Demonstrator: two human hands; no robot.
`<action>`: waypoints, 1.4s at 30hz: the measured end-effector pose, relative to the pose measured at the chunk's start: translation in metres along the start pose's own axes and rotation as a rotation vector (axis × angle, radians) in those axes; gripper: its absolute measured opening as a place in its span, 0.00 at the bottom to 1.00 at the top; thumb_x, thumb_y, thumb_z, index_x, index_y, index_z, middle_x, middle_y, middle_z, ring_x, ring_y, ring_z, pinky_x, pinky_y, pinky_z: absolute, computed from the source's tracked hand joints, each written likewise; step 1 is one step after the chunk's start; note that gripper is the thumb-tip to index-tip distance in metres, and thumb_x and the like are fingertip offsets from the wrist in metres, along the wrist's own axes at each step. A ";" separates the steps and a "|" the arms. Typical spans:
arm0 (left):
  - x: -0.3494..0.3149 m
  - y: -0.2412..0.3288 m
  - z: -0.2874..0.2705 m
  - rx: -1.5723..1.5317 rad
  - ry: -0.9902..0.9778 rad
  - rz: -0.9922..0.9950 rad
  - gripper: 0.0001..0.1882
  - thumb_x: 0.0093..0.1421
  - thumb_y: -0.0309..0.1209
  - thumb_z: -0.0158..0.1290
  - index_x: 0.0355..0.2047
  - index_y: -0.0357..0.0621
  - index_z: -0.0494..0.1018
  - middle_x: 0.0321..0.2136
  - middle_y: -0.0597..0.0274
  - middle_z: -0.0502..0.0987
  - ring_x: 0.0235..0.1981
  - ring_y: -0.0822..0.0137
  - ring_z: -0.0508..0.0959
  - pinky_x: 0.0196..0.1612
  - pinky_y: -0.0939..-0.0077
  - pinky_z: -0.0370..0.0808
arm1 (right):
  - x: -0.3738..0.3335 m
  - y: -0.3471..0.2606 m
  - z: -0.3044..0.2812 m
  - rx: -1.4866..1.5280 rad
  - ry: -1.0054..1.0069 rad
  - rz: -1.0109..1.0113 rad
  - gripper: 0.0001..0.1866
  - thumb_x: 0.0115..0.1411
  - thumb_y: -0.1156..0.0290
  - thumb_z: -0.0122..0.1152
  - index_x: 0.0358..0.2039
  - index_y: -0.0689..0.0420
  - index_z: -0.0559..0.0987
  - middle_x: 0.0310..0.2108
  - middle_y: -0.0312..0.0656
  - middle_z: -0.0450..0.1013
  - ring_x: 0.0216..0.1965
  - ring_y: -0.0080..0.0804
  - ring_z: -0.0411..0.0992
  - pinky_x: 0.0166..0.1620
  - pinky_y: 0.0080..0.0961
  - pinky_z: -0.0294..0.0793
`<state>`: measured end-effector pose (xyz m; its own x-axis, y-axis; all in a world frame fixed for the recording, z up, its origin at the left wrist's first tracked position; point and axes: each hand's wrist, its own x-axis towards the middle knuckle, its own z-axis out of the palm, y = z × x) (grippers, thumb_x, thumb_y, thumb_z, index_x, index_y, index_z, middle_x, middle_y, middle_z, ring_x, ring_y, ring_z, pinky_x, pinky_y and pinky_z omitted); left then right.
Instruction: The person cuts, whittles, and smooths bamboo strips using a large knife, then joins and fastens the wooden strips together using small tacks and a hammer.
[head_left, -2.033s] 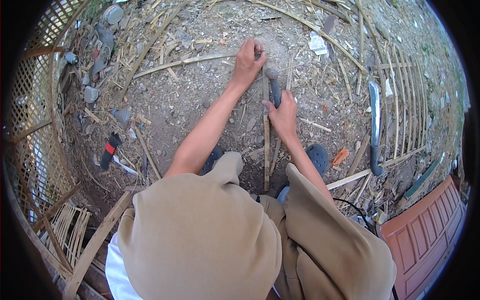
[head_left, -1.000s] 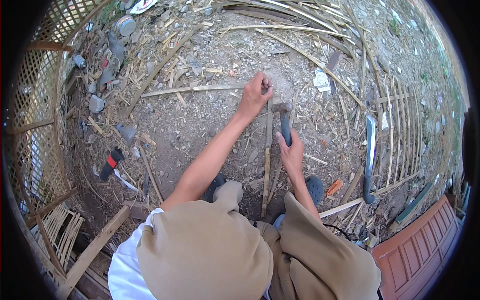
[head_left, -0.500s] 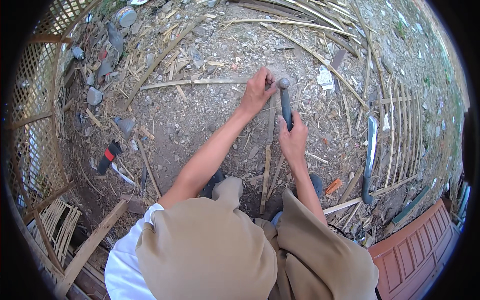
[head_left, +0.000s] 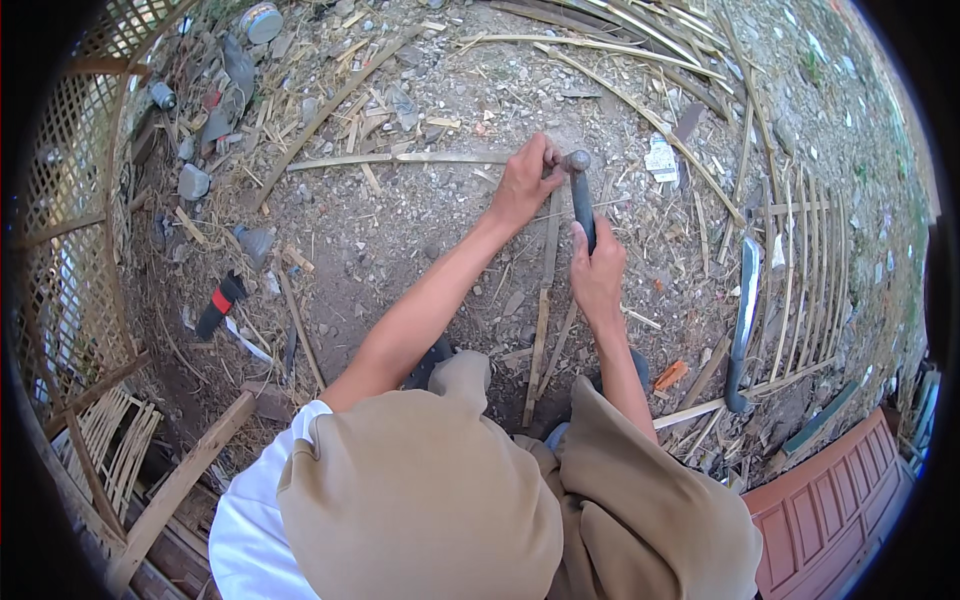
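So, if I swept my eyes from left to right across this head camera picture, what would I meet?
Lattice panel, black handle with a red band, left hand, right hand holding a hammer, orange scrap, machete.

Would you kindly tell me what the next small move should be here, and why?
I would probably edge the hammer slightly away from the left hand before any tap. The right hand grips its handle, and the hammer's head appears right beside the left hand's thumb, which a blow might catch.
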<state>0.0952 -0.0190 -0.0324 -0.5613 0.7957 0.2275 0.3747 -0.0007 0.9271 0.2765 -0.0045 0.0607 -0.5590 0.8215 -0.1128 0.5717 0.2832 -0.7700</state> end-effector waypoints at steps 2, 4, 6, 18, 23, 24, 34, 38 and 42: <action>0.000 -0.003 0.000 0.026 0.008 0.032 0.21 0.60 0.18 0.65 0.38 0.41 0.61 0.30 0.52 0.77 0.31 0.57 0.80 0.37 0.65 0.79 | 0.001 -0.002 -0.001 0.000 0.017 0.012 0.13 0.74 0.71 0.59 0.53 0.66 0.76 0.28 0.60 0.76 0.27 0.59 0.76 0.33 0.49 0.72; 0.000 -0.004 0.001 0.065 0.000 0.021 0.20 0.61 0.18 0.65 0.38 0.40 0.61 0.31 0.51 0.78 0.32 0.58 0.81 0.37 0.66 0.80 | -0.001 0.000 -0.004 -0.002 0.102 -0.081 0.13 0.74 0.71 0.59 0.53 0.66 0.76 0.27 0.60 0.76 0.26 0.59 0.76 0.32 0.49 0.71; 0.000 -0.004 0.001 0.052 -0.007 0.013 0.19 0.61 0.18 0.64 0.38 0.39 0.62 0.31 0.51 0.77 0.32 0.56 0.80 0.38 0.64 0.79 | 0.000 0.005 0.000 0.006 0.093 -0.107 0.14 0.74 0.71 0.59 0.53 0.68 0.76 0.27 0.61 0.75 0.26 0.58 0.76 0.32 0.49 0.72; 0.001 -0.001 0.003 0.077 -0.012 0.043 0.19 0.62 0.19 0.65 0.37 0.40 0.61 0.30 0.52 0.78 0.33 0.57 0.83 0.38 0.65 0.80 | 0.009 0.019 0.000 -0.051 0.089 -0.170 0.14 0.73 0.71 0.60 0.51 0.69 0.77 0.25 0.61 0.75 0.26 0.62 0.77 0.30 0.49 0.72; 0.001 -0.001 -0.001 -0.012 0.009 0.029 0.16 0.60 0.18 0.63 0.38 0.37 0.64 0.31 0.49 0.74 0.31 0.49 0.77 0.37 0.57 0.75 | 0.003 0.005 -0.008 -0.032 0.102 -0.158 0.13 0.73 0.71 0.60 0.51 0.69 0.77 0.26 0.61 0.76 0.27 0.63 0.77 0.30 0.48 0.72; -0.001 -0.001 -0.003 -0.014 0.002 0.021 0.16 0.60 0.18 0.63 0.38 0.37 0.64 0.31 0.49 0.73 0.31 0.50 0.77 0.37 0.57 0.75 | 0.001 0.003 -0.008 -0.040 0.100 -0.147 0.13 0.73 0.72 0.60 0.50 0.69 0.77 0.26 0.62 0.76 0.27 0.64 0.77 0.30 0.48 0.73; -0.002 0.006 -0.003 -0.010 -0.016 0.000 0.16 0.60 0.18 0.63 0.39 0.38 0.64 0.30 0.50 0.72 0.33 0.48 0.76 0.38 0.56 0.74 | 0.003 -0.002 -0.006 -0.013 0.072 -0.156 0.11 0.74 0.70 0.60 0.46 0.68 0.76 0.26 0.61 0.75 0.27 0.63 0.76 0.31 0.50 0.71; -0.004 0.000 -0.001 0.027 -0.030 0.008 0.16 0.61 0.19 0.63 0.39 0.38 0.65 0.30 0.50 0.72 0.33 0.47 0.76 0.38 0.55 0.74 | 0.008 0.006 -0.005 -0.010 0.022 -0.092 0.11 0.74 0.70 0.60 0.46 0.67 0.75 0.25 0.61 0.74 0.26 0.62 0.76 0.29 0.49 0.70; -0.004 -0.002 -0.002 -0.002 -0.015 0.005 0.15 0.61 0.19 0.63 0.39 0.38 0.64 0.31 0.50 0.72 0.33 0.46 0.76 0.38 0.54 0.74 | 0.002 0.000 -0.003 -0.001 0.087 -0.138 0.11 0.74 0.70 0.60 0.47 0.66 0.75 0.24 0.61 0.74 0.25 0.63 0.77 0.28 0.49 0.70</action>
<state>0.0953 -0.0229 -0.0345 -0.5485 0.8045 0.2281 0.3759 -0.0065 0.9266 0.2774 -0.0014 0.0629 -0.5783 0.8144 0.0485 0.4940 0.3968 -0.7736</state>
